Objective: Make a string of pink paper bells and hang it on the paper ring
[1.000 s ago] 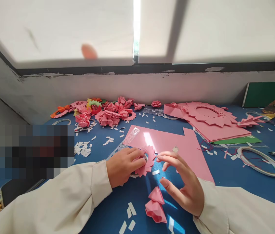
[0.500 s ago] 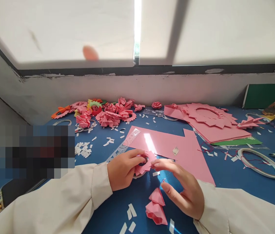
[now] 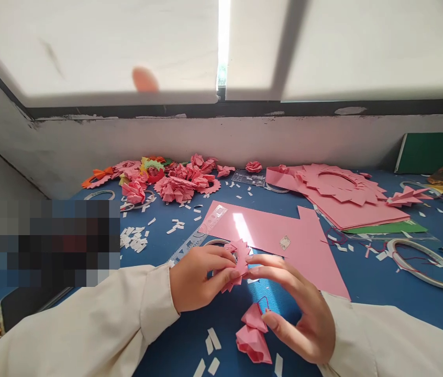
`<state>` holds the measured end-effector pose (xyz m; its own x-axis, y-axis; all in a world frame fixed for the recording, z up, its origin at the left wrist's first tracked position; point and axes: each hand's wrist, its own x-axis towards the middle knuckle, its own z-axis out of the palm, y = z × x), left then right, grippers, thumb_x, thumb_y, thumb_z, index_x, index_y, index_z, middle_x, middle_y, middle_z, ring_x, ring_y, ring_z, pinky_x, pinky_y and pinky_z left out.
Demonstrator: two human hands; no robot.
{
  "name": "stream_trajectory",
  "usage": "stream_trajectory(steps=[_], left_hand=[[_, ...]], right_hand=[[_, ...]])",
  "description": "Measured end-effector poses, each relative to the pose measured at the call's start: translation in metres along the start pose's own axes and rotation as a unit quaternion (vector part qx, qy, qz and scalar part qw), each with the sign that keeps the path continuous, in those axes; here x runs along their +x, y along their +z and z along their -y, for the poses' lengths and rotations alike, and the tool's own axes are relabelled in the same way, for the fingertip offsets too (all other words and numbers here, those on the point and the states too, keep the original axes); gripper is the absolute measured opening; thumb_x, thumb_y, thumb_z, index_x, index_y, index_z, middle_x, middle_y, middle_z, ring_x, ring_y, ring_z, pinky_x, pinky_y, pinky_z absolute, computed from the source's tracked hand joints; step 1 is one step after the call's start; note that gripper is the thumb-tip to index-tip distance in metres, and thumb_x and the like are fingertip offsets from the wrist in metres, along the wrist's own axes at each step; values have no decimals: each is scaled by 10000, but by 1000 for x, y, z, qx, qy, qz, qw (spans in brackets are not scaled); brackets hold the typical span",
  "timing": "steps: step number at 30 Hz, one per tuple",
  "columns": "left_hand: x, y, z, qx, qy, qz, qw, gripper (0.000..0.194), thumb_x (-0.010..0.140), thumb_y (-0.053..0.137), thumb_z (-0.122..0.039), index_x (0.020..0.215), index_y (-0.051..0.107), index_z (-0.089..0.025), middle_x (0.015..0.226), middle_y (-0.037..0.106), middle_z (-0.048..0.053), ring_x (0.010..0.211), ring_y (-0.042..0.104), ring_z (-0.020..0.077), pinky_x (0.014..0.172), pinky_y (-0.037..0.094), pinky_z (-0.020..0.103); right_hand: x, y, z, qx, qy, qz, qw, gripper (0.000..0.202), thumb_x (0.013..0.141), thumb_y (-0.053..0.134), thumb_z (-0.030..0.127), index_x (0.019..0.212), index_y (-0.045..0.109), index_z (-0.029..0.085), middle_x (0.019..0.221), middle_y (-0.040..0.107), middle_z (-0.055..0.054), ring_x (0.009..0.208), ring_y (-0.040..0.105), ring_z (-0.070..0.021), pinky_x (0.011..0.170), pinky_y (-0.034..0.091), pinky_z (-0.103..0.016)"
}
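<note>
A small pink folded-paper ring (image 3: 241, 255) is held tilted in my left hand (image 3: 201, 275), its fingers and thumb pinching the ring's left side. My right hand (image 3: 300, 306) is spread, with the fingertips at the ring's right edge and the thumb apart from them. Near that thumb, two pink folded paper pieces (image 3: 253, 340) with a thin red thread rest on the blue table. Behind the ring, part of a tape roll (image 3: 216, 242) shows, partly hidden by my left hand.
Behind my hands lie a pink sheet (image 3: 261, 225) and a clear ruler (image 3: 192, 242). Paper flowers (image 3: 178, 183) are piled at the back left, a large pink ring (image 3: 337, 183) at the back right. A tape roll (image 3: 425, 263) sits right; a phone (image 3: 33, 306) is at left.
The small ring has been lifted and tilted more upright, uncovering part of the tape roll behind it. My left thumb now lies across its front. My right hand has shifted slightly right and down.
</note>
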<state>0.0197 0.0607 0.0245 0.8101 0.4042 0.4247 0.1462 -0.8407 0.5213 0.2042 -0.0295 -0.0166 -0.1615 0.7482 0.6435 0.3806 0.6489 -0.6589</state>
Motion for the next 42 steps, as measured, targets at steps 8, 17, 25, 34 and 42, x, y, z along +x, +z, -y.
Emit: stream_trajectory(steps=[8,17,25,34,42], left_hand=[[-5,-1,6,65,67,-7,996,251,904,406,-141,812,638,-119,837,689,95,758,652,164,695,537,240],[1,-5,-2,27,48,22,998,248,877,440,-150,714,625,-129,769,683,84,699,641,150,655,526,217],[0,-4,-2,31,35,48,998,229,883,436,-140,760,629,-120,758,670,71,688,625,146,650,511,214],[1,1,-11,97,47,69,992,257,890,368,-130,769,595,-119,730,632,75,638,580,154,588,487,245],[4,9,-13,131,66,70,987,212,842,385,-99,775,585,-122,719,613,75,672,583,171,651,491,274]], right_hand=[[1,0,1,5,-7,-4,1000,337,854,502,246,1183,504,172,1172,558,-115,1140,514,-226,927,448,-323],[-3,3,5,4,-16,4,1000,358,879,491,324,1206,496,179,1166,569,-114,1146,508,-230,929,453,-322],[2,1,7,72,26,-1,997,350,873,499,301,1206,486,195,1202,521,-132,1130,513,-251,798,542,-338],[0,1,5,39,14,3,999,356,852,513,248,1198,493,167,1172,547,-138,1122,513,-247,837,520,-335],[-4,1,1,14,28,1,1000,380,859,492,204,1236,453,171,1077,591,-126,942,604,-199,784,532,-306]])
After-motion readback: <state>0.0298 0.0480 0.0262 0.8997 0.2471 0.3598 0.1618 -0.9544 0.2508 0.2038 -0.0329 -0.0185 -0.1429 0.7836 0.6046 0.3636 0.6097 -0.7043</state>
